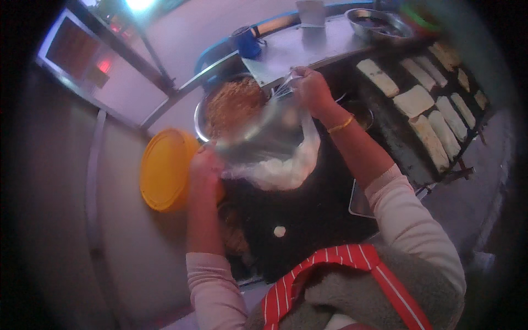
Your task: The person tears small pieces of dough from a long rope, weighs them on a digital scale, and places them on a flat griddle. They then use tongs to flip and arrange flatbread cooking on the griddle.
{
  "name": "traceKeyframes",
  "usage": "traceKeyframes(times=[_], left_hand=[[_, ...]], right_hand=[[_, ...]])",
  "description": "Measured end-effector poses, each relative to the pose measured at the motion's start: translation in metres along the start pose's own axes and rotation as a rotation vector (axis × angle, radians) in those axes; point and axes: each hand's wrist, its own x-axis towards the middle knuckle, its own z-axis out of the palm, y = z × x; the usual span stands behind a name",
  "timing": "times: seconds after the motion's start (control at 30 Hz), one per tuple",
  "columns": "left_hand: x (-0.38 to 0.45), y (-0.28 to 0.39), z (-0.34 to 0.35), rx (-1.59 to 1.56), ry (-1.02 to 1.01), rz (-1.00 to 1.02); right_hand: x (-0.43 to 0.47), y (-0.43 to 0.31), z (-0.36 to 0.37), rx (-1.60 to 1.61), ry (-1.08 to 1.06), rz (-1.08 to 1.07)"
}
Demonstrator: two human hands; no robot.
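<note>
A thin, translucent sheet that looks like stretched dough (284, 173) hangs between my two hands, above the black work surface. Its thick white edge droops in a curve, and motion blurs its middle. My left hand (205, 163) grips it at one side, near the yellow lid. My right hand (312, 90) pinches the far side, where fine strands fan out from the fingers. Just beyond the sheet is a metal bowl (199, 119) heaped with a brown crumbly mixture (233, 105). A small pale lump (279, 231) lies on the black work surface (313, 214) in front of me.
To the right, a griddle (396, 154) carries several folded flatbreads (413, 101). A metal shelf (284, 45) at the back holds a blue mug (246, 43) and a metal bowl of dark contents (379, 24). At left stand a yellow round lid (167, 169) and a wall panel (136, 231).
</note>
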Motion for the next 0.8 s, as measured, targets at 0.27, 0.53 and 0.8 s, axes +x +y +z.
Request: traceKeyframes(times=[0.27,0.53,0.8], left_hand=[[-0.031,-0.043,0.052,0.491,-0.177,0.004],[-0.027,-0.114,-0.002,0.887,-0.498,-0.026],[0.093,-0.12,0.002,-0.352,0.161,-0.267]], right_hand=[[-0.107,-0.02,-0.096,-0.741,-0.287,-0.035],[-0.086,0.036,-0.133,-0.06,-0.342,0.401],[-0.002,0.136,-0.046,0.026,-0.147,0.67]])
